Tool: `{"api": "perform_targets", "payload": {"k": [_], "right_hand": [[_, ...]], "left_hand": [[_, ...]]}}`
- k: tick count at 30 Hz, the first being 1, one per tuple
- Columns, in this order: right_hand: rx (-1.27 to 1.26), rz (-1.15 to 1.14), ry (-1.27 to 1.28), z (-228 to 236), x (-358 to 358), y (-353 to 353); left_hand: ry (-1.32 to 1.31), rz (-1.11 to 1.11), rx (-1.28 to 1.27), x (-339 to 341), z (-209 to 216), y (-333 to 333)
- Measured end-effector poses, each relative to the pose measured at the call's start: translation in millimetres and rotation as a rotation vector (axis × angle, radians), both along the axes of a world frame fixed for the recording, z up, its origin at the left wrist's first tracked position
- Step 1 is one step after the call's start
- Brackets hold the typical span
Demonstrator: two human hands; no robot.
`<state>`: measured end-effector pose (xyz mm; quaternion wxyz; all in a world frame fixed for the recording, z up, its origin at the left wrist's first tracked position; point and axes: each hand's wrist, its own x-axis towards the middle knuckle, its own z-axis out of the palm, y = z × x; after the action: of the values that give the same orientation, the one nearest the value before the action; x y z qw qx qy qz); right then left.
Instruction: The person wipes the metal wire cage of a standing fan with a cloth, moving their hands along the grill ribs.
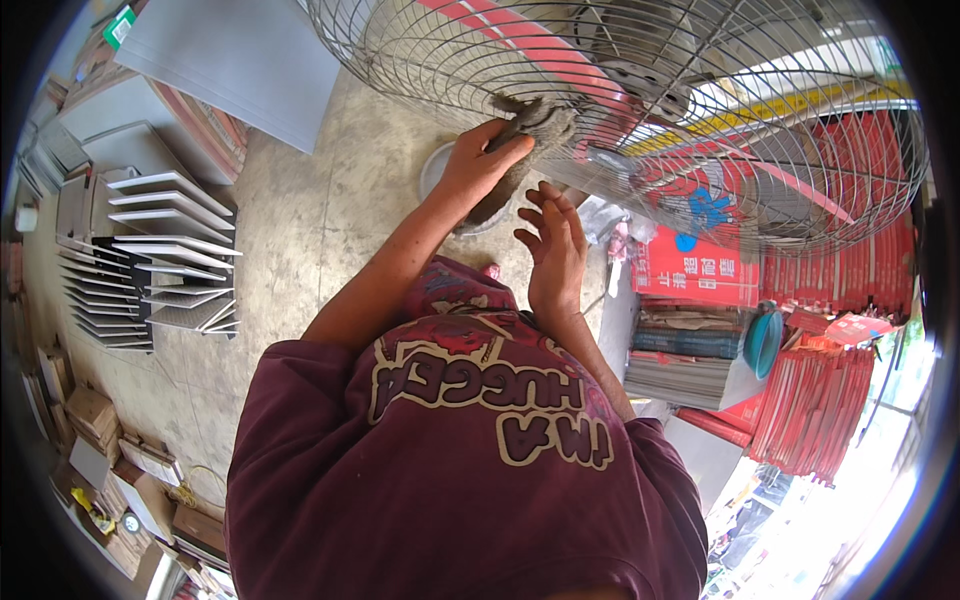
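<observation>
My left hand (480, 168) is closed around a dirty grey rag (548, 122) at the lower left side of a large fan (665, 75). The rag is bunched up and touches, or nearly touches, the wire guard; one darker end hangs down below my palm. Behind the wires show the fan's blades (560, 55) with red bands. My right hand (556, 250) is raised just under the fan, empty, its fingers bent and apart. Below and behind the rag, a round pale basin (436, 168) on the floor is partly hidden by my left hand.
Red cartons (700, 265) stand in stacks on the right, with a teal round dish (763, 344) among them. On the left, a rack (140, 265) holds several thin flat panels. A large grey board (235, 60) leans at the upper left. Wooden boxes (92, 415) line the lower left.
</observation>
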<state>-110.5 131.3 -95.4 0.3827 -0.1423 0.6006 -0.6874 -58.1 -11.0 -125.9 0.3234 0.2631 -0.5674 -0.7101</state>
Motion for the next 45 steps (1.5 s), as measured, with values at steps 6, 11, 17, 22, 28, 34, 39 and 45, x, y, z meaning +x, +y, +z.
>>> {"api": "perform_targets", "payload": {"k": [6, 11, 17, 22, 28, 34, 39, 45], "right_hand": [[0.046, 0.003, 0.14, -7, -10, -5], [0.046, -0.04, 0.085, -23, -13, -2], [-0.078, -0.203, 0.13, -10, -10, -2], [-0.186, -0.214, 0.193, -13, -18, 1], [0.034, -0.132, 0.087, -14, -23, -4], [0.035, -0.036, 0.087, -27, -35, -11], [0.056, -0.011, 0.012, -49, -42, -11], [0.064, -0.079, -0.055, -45, -38, -20]], "left_hand": [[-0.055, -0.148, 0.283, -2, -6, 17], [-0.011, -0.16, 0.334, -10, -15, 23], [-0.001, -0.187, 0.052, -26, 7, 27], [0.081, -0.251, -0.101, -32, 24, 37], [-0.028, -0.14, -0.014, -44, -13, 35], [0.069, -0.172, 0.456, -38, -15, 35], [0.131, -0.22, 0.816, -30, -27, 33], [0.168, -0.197, 0.82, -28, -41, 37]]}}
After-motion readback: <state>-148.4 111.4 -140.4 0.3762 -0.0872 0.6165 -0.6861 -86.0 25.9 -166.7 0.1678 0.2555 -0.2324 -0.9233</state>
